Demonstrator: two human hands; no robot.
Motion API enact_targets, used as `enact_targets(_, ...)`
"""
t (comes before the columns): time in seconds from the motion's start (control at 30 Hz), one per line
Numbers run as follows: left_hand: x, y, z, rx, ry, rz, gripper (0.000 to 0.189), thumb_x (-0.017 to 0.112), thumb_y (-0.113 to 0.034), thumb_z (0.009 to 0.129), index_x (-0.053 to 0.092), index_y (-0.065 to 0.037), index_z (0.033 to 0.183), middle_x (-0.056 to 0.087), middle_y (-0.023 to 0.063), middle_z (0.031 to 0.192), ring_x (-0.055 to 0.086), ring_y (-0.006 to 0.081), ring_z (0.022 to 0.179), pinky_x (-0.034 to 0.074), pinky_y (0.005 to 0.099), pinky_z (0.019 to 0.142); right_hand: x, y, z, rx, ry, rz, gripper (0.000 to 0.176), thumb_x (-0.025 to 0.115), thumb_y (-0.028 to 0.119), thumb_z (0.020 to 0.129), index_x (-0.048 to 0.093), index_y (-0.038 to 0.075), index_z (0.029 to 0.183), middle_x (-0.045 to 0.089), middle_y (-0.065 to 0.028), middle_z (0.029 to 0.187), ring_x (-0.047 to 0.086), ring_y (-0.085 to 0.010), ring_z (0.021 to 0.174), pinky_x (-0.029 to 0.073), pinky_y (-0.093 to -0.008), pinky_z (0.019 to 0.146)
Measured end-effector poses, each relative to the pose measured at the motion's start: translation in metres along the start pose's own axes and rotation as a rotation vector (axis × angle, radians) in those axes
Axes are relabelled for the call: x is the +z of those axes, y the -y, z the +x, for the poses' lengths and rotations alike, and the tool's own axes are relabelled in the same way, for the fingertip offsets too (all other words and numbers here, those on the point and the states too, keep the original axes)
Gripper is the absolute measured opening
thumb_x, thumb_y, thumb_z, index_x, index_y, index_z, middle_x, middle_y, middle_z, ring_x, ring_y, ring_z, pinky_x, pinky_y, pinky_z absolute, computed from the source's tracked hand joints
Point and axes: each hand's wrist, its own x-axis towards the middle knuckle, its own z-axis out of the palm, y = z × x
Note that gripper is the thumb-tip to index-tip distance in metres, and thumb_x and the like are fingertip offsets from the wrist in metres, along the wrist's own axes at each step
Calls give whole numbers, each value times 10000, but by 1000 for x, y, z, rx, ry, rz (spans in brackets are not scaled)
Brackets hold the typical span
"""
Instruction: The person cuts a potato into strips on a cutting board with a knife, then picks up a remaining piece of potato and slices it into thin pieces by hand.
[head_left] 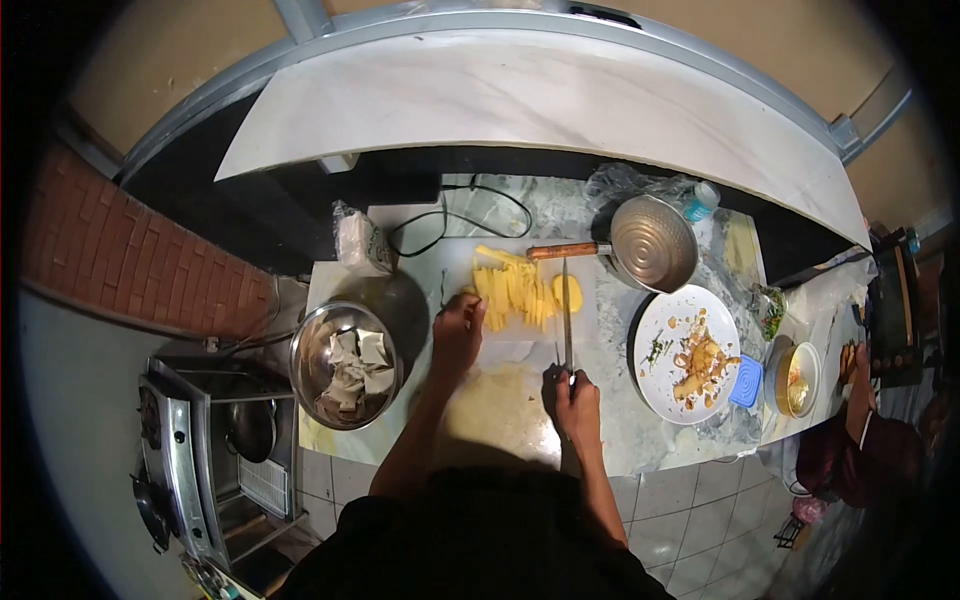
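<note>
**Two hands at a board of yellow strips**

A pale stone shelf [540, 100] arcs across the top of the frame, and below it a marbled counter [640, 440] fills the middle. A steel stove [190, 460] stands at lower left. On the left part of the counter sits a steel bowl [345, 365] of pale flat pieces. A knotted plastic bag [360, 242] lies above it, and a black cable [470, 215] loops toward the centre. Right of centre is a steel saucepan [652, 243], its wooden handle pointing left over the top edge of the white cutting board [510, 345]. Below the pan a white plate [688, 352] carries food scraps. Further right are a small bowl [797, 378] and a blue lid [746, 383]. Another person's arm [858, 400] shows at the right edge.

The yellow strips [512, 285] lie heaped on the upper part of the board, with a round yellow piece [567, 293] just to their right. The left hand [458, 330] has its bent fingers set on the lower left edge of the heap, pressing on it rather than closed around it. The right hand [573, 395], lower in the frame, is closed around the handle of a knife [567, 310]. The blade runs straight up the frame along the right side of the heap, against the round piece.

A small bottle [702, 200] with a blue cap stands above the pan, and its label is too small to read.
</note>
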Motion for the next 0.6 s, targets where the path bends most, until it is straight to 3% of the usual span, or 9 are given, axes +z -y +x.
enact_targets(0.03, 5, 40, -3, 223, 3, 243, 297, 645, -123, 785, 537, -43, 1049, 589, 164, 950, 591, 338, 839, 474, 407, 742, 5, 2, -1, -10, 9, -2, 264, 487, 202, 890, 564, -51, 900, 574, -258, 641, 585, -413, 610, 441, -467, 544)
enact_targets(0.07, 2, 42, -3, 216, -9, 245, 297, 645, -123, 785, 537, -43, 1049, 589, 164, 950, 591, 338, 839, 474, 407, 742, 11, 3, -3, -57, 5, 20, 262, 495, 197, 885, 566, -54, 910, 569, -257, 631, 581, -409, 597, 436, -464, 533)
enact_targets(0.13, -4, 44, -1, 284, 14, 199, 525, 695, -116, 718, 464, -48, 1185, 498, 177, 1152, 531, 350, 1010, 445, 414, 836, 19, 6, -7, -116, 12, 38, 260, 502, 192, 880, 567, -56, 920, 563, -257, 621, 578, -406, 584, 431, -462, 521)
enact_targets(0.2, -6, 43, 3, 255, 39, 188, 594, 708, -107, 696, 437, -44, 1221, 476, 179, 1180, 517, 353, 1037, 443, 408, 851, 24, 11, -8, -162, -10, 69, 321, 524, 224, 884, 537, -71, 760, 524, -231, 543, 533, -346, 463, 393, -419, 460)
enact_targets(0.23, -6, 42, 5, 232, 80, 172, 663, 721, -98, 673, 410, -41, 1256, 454, 181, 1208, 503, 356, 1064, 440, 402, 866, 27, 10, -9, -135, 23, 49, 315, 532, 224, 879, 548, -72, 775, 525, -232, 546, 535, -336, 462, 391, -416, 458)
enact_targets(0.27, -7, 42, 7, 231, 76, 169, 663, 721, -98, 673, 410, -41, 1256, 454, 181, 1208, 503, 356, 1064, 440, 402, 866, 28, 11, -10, -137, 23, 44, 315, 532, 224, 879, 548, -72, 775, 525, -232, 546, 535, -336, 462, 391, -416, 458)
enact_targets(0.33, -11, 39, 11, 42, 217, 14, 645, 712, -97, 689, 414, -32, 1257, 464, 166, 1203, 512, 358, 1055, 440, 394, 870, 31, 11, -12, -159, 46, 55, 307, 534, 218, 877, 553, -73, 781, 524, -232, 548, 530, -328, 457, 390, -414, 459)
enact_targets(0.57, -16, 48, 11, 117, 255, -48, 419, 585, -90, 800, 476, -32, 1201, 500, 194, 1170, 542, 352, 1011, 450, 405, 832, 30, 17, -16, -148, 109, 60, 265, 550, 181, 860, 549, -74, 787, 535, -249, 585, 546, -363, 508, 406, -411, 488)
enact_targets(0.6, -17, 49, 10, 142, 211, -5, 365, 556, -84, 818, 497, -49, 1177, 543, 188, 1098, 570, 338, 957, 459, 410, 802, 31, 17, -17, -148, 108, 58, 265, 550, 181, 860, 549, -74, 787, 535, -249, 585, 546, -363, 508, 406, -411, 488)
